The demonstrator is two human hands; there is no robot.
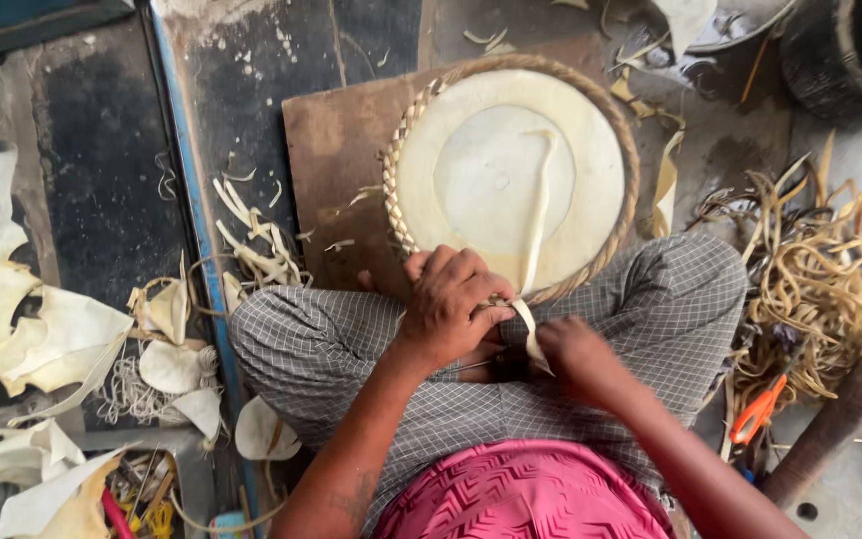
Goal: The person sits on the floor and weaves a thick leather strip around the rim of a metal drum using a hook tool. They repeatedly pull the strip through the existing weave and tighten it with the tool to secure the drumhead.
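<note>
Head view shows a round woven disc at frame centre, on a board. Left hand clamps its near rim; right hand pinches a pale strip. Disc looks light, stiff; strip thin, bendable, best gripped near its end.

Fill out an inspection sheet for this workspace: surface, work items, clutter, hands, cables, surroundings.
Surface: brown board on a dark, worn floor, partly under the round piece.
Work items: round pale disc with woven rim, near edge over the person's lap; pale strip at that edge.
Clutter: pale leaf offcuts at left, tangle of tan fibre strands at right, orange-handled scissors.
Hands: left hand grips the disc's near rim; right hand pinches the strip.
Cables: nothing seen.
Surroundings: blue rail at left, dark round container top right.
</note>
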